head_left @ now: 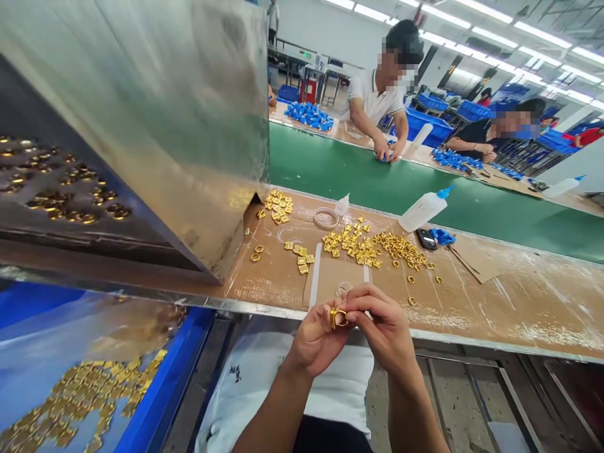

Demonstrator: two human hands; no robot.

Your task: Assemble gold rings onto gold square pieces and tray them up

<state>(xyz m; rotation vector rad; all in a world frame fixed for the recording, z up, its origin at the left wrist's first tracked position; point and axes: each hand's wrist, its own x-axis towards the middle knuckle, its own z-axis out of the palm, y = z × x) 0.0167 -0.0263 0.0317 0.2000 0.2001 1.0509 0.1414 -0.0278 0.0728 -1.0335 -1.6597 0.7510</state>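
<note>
Across the lower left, a blue bin (183, 352) with gold square pieces (89, 396) spread inside; above, filling the upper left, a slanted metal chute (165, 126), with gold rings (50, 201) visible beneath. Just right of the chute's lower edge, two loose rings (256, 255) and a small cluster of gold squares (278, 206) on the brown worktop (533, 277).

At lower centre, over the worktop's near edge, a gold ring-shaped piece (335, 318) between both hands: left hand (314, 340) curled, gripping the blocky side; right hand (380, 314) pinching the loop side with thumb and fingertips. Beyond, a roll of tape (326, 218), then a pile of squares (349, 242) running into a heap of rings (401, 248). Farther right, a white bottle (425, 209) with a blue cap, lying tilted, and a small black device (427, 238).

Possible trouble: a slip of the smooth little piece from a fingertip-only pinch, with a drop towards lap or floor. Also likely enough, mixing of squares and rings, given piles touching without a divider.

No readable brand anywhere. Dark handwritten-looking marks on the white cloth (257, 358) at lower centre, too unclear to read; faint bottle print, likewise illegible.
</note>
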